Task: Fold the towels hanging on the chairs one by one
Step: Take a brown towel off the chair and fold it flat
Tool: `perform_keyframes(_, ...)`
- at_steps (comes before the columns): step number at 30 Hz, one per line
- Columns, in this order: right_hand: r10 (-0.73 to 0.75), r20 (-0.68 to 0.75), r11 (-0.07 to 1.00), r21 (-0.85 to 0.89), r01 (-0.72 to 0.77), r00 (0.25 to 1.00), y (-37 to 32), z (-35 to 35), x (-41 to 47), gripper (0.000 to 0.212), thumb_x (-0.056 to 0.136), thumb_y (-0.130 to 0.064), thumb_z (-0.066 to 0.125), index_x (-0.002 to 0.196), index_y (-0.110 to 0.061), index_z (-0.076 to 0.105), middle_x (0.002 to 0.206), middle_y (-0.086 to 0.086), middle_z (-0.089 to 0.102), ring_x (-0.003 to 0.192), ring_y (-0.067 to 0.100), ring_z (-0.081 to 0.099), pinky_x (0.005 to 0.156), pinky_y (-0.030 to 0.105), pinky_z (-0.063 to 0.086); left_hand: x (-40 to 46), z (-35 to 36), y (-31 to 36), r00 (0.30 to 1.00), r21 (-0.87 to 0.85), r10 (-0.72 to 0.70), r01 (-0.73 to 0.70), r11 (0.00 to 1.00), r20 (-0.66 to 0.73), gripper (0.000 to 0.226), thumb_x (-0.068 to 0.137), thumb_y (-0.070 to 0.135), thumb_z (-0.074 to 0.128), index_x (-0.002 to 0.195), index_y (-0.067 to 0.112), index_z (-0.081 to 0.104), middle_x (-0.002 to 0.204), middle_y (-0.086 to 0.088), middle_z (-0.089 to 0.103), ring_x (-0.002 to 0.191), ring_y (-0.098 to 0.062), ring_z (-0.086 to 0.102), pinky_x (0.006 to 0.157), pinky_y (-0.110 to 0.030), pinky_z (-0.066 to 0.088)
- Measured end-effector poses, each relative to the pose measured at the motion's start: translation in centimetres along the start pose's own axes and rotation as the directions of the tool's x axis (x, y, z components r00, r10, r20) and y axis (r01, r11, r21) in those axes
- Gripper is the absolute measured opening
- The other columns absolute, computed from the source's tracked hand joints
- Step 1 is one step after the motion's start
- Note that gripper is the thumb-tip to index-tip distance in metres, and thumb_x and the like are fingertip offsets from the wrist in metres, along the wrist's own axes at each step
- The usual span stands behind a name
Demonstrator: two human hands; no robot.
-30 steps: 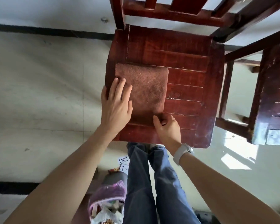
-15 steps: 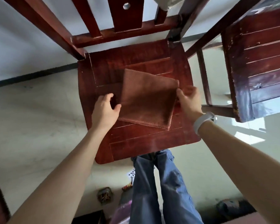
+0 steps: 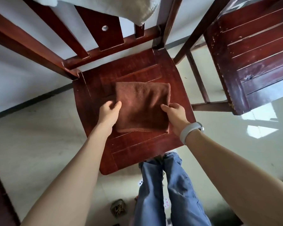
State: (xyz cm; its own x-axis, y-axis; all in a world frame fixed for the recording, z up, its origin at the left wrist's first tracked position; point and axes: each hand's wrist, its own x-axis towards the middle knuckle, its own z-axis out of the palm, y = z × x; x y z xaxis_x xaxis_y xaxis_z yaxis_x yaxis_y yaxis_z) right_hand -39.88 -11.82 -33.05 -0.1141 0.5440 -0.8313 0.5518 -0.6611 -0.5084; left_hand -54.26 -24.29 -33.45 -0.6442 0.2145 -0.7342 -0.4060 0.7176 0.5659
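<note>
A folded brown towel point(image 3: 142, 106) lies on the seat of a dark red wooden chair point(image 3: 134, 149). My left hand point(image 3: 109, 112) grips the towel's left edge, thumb on top and fingers curled at the edge. My right hand point(image 3: 175, 114) holds the right edge, thumb on top and fingers under the fold; a white band sits on that wrist. A white towel point(image 3: 114, 7) hangs over the chair's backrest at the top of the view.
A second dark red wooden chair point(image 3: 252, 51) stands close on the right. My legs in blue jeans point(image 3: 168, 188) are below the seat's front edge. Small items point(image 3: 118, 208) lie on the pale tiled floor near my feet.
The towel has been turned and shifted to the middle of the seat. Both hands have moved from the near edge to its left and right sides. The view has tilted up, showing the white towel.
</note>
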Motion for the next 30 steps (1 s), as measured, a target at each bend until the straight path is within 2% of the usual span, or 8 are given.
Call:
perform_keyframes(6, -0.048, 0.095, 0.998, 0.034, 0.045, 0.994, 0.6, -4.7, -6.7, 0.025, 0.088, -0.017, 0.058, 0.111, -0.009, 0.058, 0.089, 0.002, 0.065, 0.082, 0.016, 0.063, 0.076, 0.028, 0.053, -9.0, -0.7, 0.5, 0.994, 0.117, 0.076, -0.068, 0.991, -0.072, 0.040, 0.092, 0.026, 0.050, 0.126, 0.006, 0.050, 0.125, -0.004, 0.055, 0.111, -0.017, 0.053, 0.095, -0.029, 0.043)
perform_keyframes(9, -0.078, 0.092, 0.997, 0.031, 0.075, 0.993, 1.7, -8.1, -10.5, 0.027, 0.091, -0.029, 0.052, 0.112, -0.013, 0.059, 0.103, 0.008, 0.066, 0.097, 0.020, 0.063, 0.088, 0.034, 0.051, -14.5, -0.9, 0.7, 0.996, 0.114, 0.081, -0.075, 0.991, -0.047, 0.038, 0.090, 0.024, 0.052, 0.124, 0.007, 0.053, 0.125, -0.011, 0.058, 0.115, -0.025, 0.054, 0.101, -0.038, 0.043)
perform_keyframes(11, -0.089, 0.091, 0.996, 0.038, 0.086, 0.992, 2.1, -10.7, -12.8, 0.031, 0.093, -0.037, 0.046, 0.112, -0.016, 0.060, 0.110, 0.007, 0.065, 0.102, 0.019, 0.061, 0.093, 0.036, 0.049, -17.9, -0.3, 1.4, 0.994, 0.146, 0.107, -0.102, 0.984, -0.025, 0.039, 0.090, 0.022, 0.052, 0.126, 0.007, 0.052, 0.127, -0.011, 0.057, 0.116, -0.024, 0.053, 0.100, -0.032, 0.041)
perform_keyframes(15, -0.188, 0.031, 0.982, 0.011, 0.188, 0.982, 1.0, -16.8, -16.1, 0.025, 0.096, -0.027, 0.043, 0.111, -0.012, 0.057, 0.102, 0.003, 0.062, 0.091, 0.013, 0.057, 0.074, 0.016, 0.046, -23.8, 2.4, 4.2, 0.976, 0.211, 0.216, -0.208, 0.955, -0.012, 0.041, 0.092, 0.017, 0.051, 0.132, 0.007, 0.047, 0.135, -0.009, 0.051, 0.124, -0.021, 0.047, 0.096, -0.020, 0.033)
perform_keyframes(18, -0.265, -0.033, 0.964, -0.020, 0.265, 0.964, -0.4, -22.7, -17.1, 0.027, 0.096, -0.021, 0.044, 0.115, -0.007, 0.057, 0.103, 0.007, 0.062, 0.091, 0.016, 0.057, 0.069, 0.014, 0.043, -28.2, 6.5, 7.5, 0.950, 0.244, 0.312, -0.305, 0.921, 0.007, 0.041, 0.093, 0.016, 0.050, 0.132, 0.005, 0.046, 0.136, -0.012, 0.050, 0.126, -0.021, 0.046, 0.096, -0.016, 0.030)
perform_keyframes(23, -0.386, -0.115, 0.923, -0.067, 0.380, 0.916, -2.8, -35.7, -17.7, 0.025, 0.095, -0.017, 0.044, 0.114, -0.005, 0.057, 0.102, 0.007, 0.060, 0.087, 0.015, 0.055, 0.057, -0.001, 0.040, -35.5, 16.6, 13.7, 0.900, 0.288, 0.433, -0.430, 0.855, 0.058, 0.041, 0.094, 0.016, 0.048, 0.134, 0.007, 0.044, 0.137, -0.010, 0.048, 0.124, -0.016, 0.044, 0.089, -0.009, 0.026)
perform_keyframes(26, -0.434, -0.183, 0.901, -0.088, 0.425, 0.882, -3.5, -44.7, -17.7, 0.024, 0.095, -0.015, 0.045, 0.110, -0.002, 0.058, 0.099, 0.005, 0.059, 0.085, 0.014, 0.054, 0.060, 0.003, 0.041, -39.0, 24.2, 16.5, 0.873, 0.286, 0.472, -0.486, 0.826, 0.120, 0.040, 0.093, 0.015, 0.049, 0.132, 0.006, 0.047, 0.131, -0.010, 0.053, 0.111, -0.011, 0.049, 0.081, -0.005, 0.031)
perform_keyframes(30, -0.425, -0.358, 0.901, -0.077, 0.427, 0.831, -3.5, -56.4, -17.1, 0.023, 0.094, -0.016, 0.045, 0.109, -0.004, 0.059, 0.099, 0.003, 0.060, 0.086, 0.015, 0.055, 0.070, 0.020, 0.039, -43.2, 35.4, 20.3, 0.828, 0.293, 0.503, -0.559, 0.776, 0.246, 0.041, 0.092, 0.017, 0.049, 0.132, 0.007, 0.046, 0.134, -0.011, 0.051, 0.123, -0.024, 0.048, 0.098, -0.021, 0.037)
